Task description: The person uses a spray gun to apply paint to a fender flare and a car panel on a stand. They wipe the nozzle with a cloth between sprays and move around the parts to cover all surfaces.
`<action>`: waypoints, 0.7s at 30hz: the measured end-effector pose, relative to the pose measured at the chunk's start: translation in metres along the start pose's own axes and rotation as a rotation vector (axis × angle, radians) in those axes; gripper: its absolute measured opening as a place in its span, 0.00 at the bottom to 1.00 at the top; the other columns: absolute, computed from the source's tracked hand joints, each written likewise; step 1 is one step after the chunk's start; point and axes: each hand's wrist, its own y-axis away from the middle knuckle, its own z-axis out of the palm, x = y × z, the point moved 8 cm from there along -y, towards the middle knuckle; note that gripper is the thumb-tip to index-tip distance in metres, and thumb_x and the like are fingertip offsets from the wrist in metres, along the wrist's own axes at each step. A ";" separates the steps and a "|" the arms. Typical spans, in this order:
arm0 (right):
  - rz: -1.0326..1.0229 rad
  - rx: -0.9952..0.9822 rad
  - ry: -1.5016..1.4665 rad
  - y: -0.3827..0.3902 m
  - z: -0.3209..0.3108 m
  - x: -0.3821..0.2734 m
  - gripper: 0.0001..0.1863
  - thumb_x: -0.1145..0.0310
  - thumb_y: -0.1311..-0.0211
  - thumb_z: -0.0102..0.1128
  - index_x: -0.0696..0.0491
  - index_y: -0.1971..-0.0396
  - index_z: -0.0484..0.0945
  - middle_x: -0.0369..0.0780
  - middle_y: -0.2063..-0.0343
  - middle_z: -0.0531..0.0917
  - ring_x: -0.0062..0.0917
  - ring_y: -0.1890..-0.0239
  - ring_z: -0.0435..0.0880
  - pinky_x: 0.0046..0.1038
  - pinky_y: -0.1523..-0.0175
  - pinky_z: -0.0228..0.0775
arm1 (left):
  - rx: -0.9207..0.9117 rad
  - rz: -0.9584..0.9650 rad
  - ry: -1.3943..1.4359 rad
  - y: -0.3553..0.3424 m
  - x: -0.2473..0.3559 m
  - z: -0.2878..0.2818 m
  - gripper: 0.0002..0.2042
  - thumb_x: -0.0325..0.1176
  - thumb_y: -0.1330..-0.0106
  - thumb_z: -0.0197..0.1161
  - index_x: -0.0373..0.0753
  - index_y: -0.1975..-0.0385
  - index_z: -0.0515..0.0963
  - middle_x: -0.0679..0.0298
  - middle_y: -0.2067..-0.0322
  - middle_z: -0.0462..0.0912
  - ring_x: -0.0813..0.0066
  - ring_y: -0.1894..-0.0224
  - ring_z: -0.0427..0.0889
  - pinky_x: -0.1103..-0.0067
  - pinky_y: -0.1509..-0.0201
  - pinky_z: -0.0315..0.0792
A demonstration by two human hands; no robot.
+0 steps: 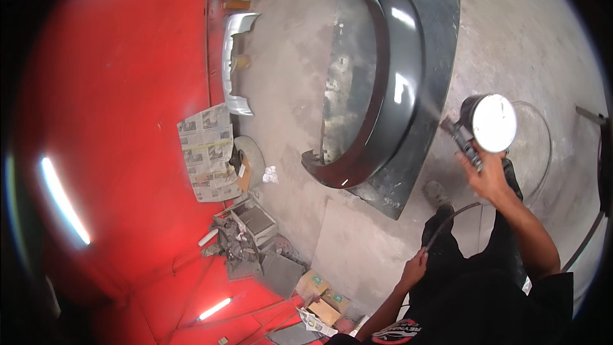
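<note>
Right hand (490, 176) clenched on our spray gun (477, 129), cup up, nozzle aimed at the dark fender (377, 76), mist fanning onto its right flank. Fender lies on a grey sheet (440, 38) mid-floor (523, 25), we judge to catch overspray. Left hand (414, 269) closed around the hose (447, 220), held low, likely keeping it off wet paint.

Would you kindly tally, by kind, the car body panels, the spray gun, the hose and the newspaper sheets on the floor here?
Dark glossy fender panel: 1
Silver body panel: 1
Spray gun in the right hand: 1
Hose held by the left hand: 1
Newspaper spread, sheets overlapping and not separable: 1
Total: 5
</note>
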 end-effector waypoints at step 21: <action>0.086 -0.164 -0.171 0.001 0.035 -0.067 0.25 0.49 0.36 0.52 0.53 0.49 0.75 0.48 0.53 0.81 0.36 0.49 0.78 0.37 0.44 0.69 | -0.198 0.049 -0.042 0.045 -0.069 -0.054 0.19 0.43 0.29 0.49 0.45 0.41 0.68 0.48 0.77 0.78 0.57 0.74 0.80 0.72 0.67 0.71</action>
